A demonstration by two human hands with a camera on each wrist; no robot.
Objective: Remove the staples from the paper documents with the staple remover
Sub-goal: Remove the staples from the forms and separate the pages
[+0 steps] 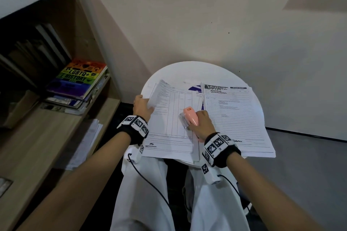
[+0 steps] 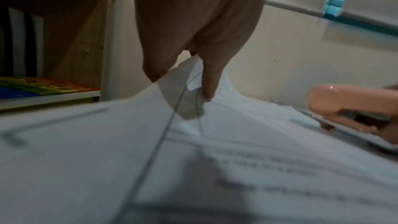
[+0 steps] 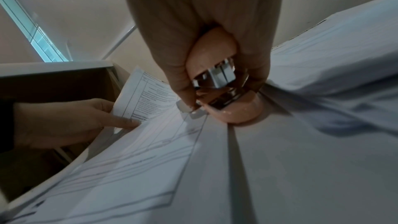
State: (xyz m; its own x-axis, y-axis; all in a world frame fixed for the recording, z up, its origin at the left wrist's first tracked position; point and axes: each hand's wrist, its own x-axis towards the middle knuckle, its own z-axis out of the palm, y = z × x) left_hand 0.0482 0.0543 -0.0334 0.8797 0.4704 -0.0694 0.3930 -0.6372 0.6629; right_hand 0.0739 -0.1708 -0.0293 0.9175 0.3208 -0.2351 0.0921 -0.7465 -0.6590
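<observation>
A printed form document (image 1: 170, 118) lies on the left half of the round white table (image 1: 191, 70). My left hand (image 1: 142, 107) pinches its upper left corner (image 2: 193, 81) and folds the top sheet up. My right hand (image 1: 201, 124) grips a pink staple remover (image 1: 190, 118) with metal jaws, held low over the middle of that document; the wrist view shows fingers wrapped round the pink tool (image 3: 217, 81). A second stack of lined papers (image 1: 236, 116) lies on the right half of the table. No staple is visible.
A wooden bookshelf (image 1: 62, 118) stands at the left with a rainbow-covered book (image 1: 78, 78) on a pile. Loose papers (image 1: 86, 142) lie on its lower ledge. A beige wall runs behind the table. My white-trousered legs sit under the table's near edge.
</observation>
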